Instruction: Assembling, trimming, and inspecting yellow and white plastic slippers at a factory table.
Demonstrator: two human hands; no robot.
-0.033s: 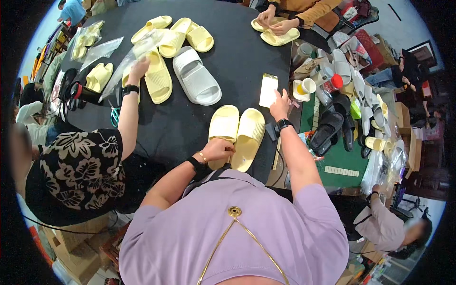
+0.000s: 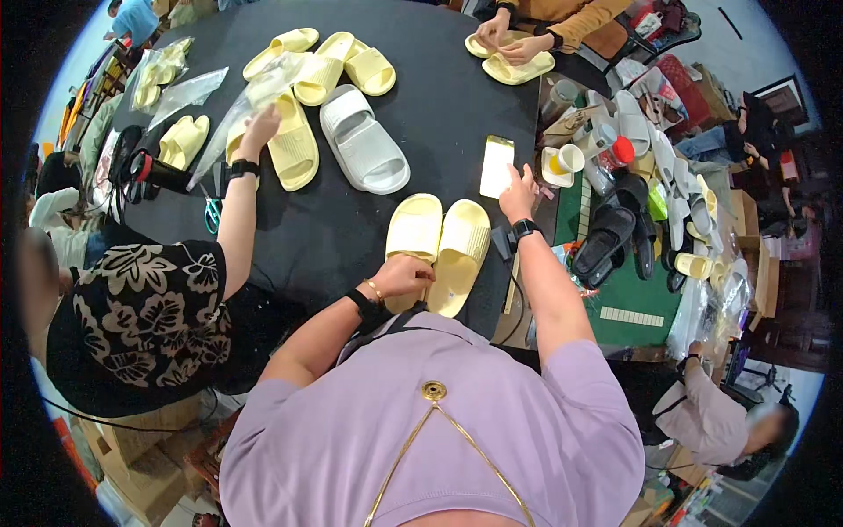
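Two pale yellow slippers (image 2: 464, 241) lie side by side at the near edge of the matte black surface (image 2: 439, 114), their far ends rounded and the right one's broad strap finely ridged. The left hand (image 2: 404, 275) is curled over the left slipper; whether its fingers grip, I cannot tell. Close to the surface's right edge, the right hand (image 2: 518, 189), thumb and finger spread apart, touches a flat, bright rectangular phone (image 2: 497, 158). Farther from the near edge sits a smooth, thick-soled grey slipper (image 2: 379, 167).
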